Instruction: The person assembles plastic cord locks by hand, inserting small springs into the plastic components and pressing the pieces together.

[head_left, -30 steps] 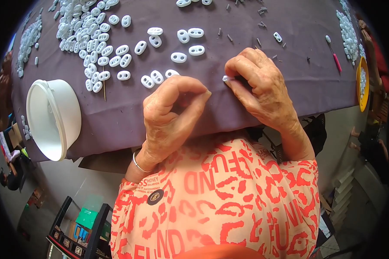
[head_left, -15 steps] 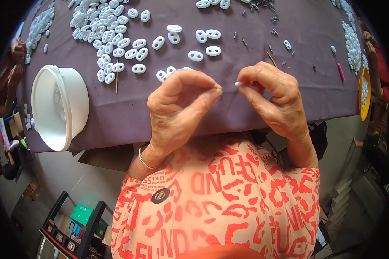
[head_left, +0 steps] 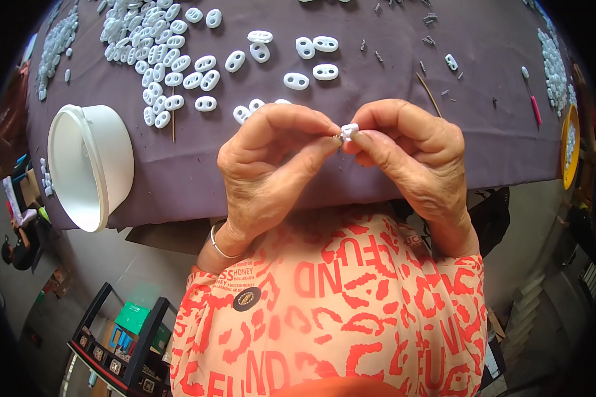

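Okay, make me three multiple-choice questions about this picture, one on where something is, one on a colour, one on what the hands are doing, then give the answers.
1. Where does the white tub sit?
A. at the table's left edge
B. at the table's right edge
C. on the floor

2. What colour is the table cloth?
A. green
B. purple
C. yellow

3. What are the hands doing?
A. resting flat on the cloth
B. both pinching a small white piece
C. lifting the tub

Answers: 1 A, the tub overhangs the left edge. 2 B, the cloth is purple throughout. 3 B, left hand and right hand meet fingertip to fingertip around the piece.
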Available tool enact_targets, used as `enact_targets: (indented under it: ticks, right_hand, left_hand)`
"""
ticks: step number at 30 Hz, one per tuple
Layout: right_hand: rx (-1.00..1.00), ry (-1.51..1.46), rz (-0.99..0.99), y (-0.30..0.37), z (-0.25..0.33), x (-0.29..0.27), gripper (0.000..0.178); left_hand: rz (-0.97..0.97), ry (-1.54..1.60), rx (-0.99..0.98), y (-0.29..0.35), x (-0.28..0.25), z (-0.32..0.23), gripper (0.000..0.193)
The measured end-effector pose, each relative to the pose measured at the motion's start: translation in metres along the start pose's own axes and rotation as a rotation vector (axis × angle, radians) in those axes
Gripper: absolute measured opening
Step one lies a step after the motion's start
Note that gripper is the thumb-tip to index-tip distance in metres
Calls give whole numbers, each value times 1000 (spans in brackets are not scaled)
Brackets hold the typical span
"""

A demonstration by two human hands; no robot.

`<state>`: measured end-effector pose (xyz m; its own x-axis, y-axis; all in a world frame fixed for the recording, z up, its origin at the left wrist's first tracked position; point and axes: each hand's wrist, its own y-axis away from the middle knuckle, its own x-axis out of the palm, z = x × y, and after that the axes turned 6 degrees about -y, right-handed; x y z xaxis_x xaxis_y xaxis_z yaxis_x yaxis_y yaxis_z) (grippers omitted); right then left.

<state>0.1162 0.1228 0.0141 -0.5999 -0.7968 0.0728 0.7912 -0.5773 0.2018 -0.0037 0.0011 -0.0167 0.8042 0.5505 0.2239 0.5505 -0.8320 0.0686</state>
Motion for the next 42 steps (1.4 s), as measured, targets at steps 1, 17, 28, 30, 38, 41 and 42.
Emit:
enact_targets:
  ticks: [1, 17, 28, 30, 38, 41, 42]
  right_hand:
    - [3, -4, -2, 0, -3, 0, 8]
    - [-96, 197, 46, 1, -4, -2, 8]
    - [-130, 234, 57, -4, -10, -3, 8]
    - [-100, 265, 90, -4, -8, -3, 9]
    - [150, 61, 82, -8, -9, -4, 12]
    - [180, -41, 54, -9, -8, -4, 13]
    - [186, -76, 37, -8, -9, -4, 14]
  left_hand:
    - [5, -23, 6, 0, 0, 0, 17]
    - [-82, -169, 23, 3, 5, 0, 24]
    - [-127, -394, 188, 1, 5, 8, 21]
    - [-128, -425, 187, 3, 4, 7, 21]
    - [-103, -379, 75, -1, 6, 3, 28]
    - [-78, -269, 48, -2, 8, 1, 36]
    - [-82, -266, 44, -2, 6, 3, 35]
